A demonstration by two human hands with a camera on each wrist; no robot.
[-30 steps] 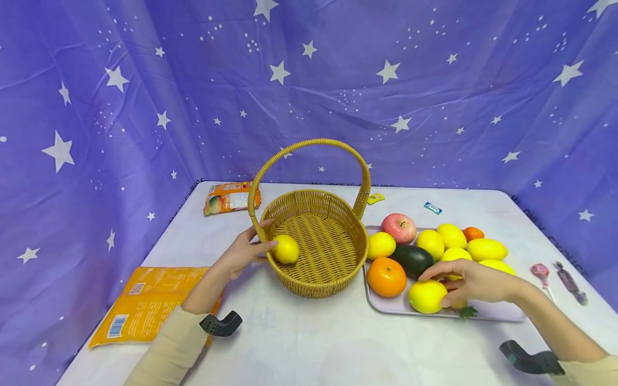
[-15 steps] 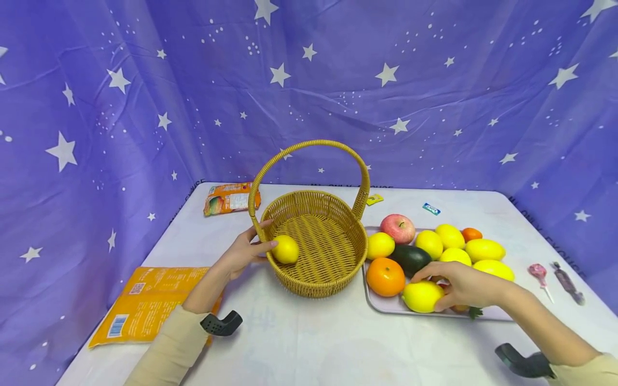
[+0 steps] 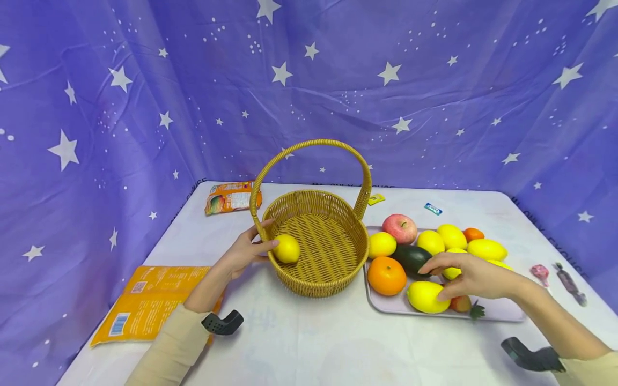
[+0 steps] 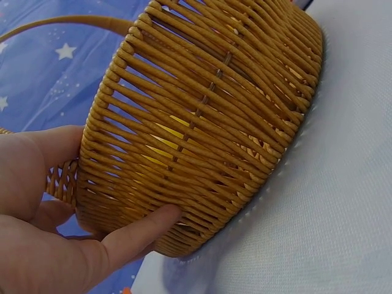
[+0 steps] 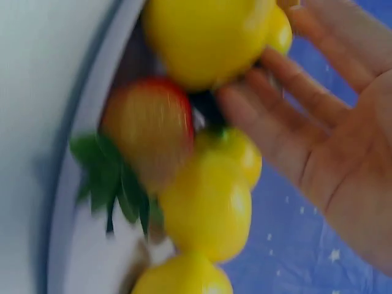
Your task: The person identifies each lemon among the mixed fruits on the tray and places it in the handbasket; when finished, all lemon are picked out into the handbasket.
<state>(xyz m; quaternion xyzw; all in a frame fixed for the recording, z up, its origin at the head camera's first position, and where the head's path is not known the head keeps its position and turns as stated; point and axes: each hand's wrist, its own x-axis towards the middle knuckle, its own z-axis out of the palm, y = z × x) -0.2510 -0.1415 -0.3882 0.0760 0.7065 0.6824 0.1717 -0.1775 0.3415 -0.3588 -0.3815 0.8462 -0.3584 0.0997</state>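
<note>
My left hand [image 3: 246,252] grips the left rim of a woven wicker basket [image 3: 318,284] with a tall handle. A yellow lemon [image 3: 287,249] lies inside by the thumb; in the left wrist view, fingers [image 4: 144,233] press the basket's outer wall. My right hand [image 3: 478,276] hovers over a tray with its fingers apart, the thumb at another lemon [image 3: 427,297]. Whether the thumb touches it I cannot tell. Beside that lemon lies a strawberry [image 5: 147,128] with green leaves, blurred in the right wrist view.
The pale tray [image 3: 396,305] also bears an orange [image 3: 387,276], an apple [image 3: 399,229], a dark green oval fruit [image 3: 410,259] and several lemons. A lollipop [image 3: 539,272] and wrapped candies lie around it. Orange packages [image 3: 154,300] lie on the left.
The right hand's fingers have spread away from the lemon they were around, which shifted left against the orange, then back right. The strawberry shows more now. The left hand stays on the basket.
</note>
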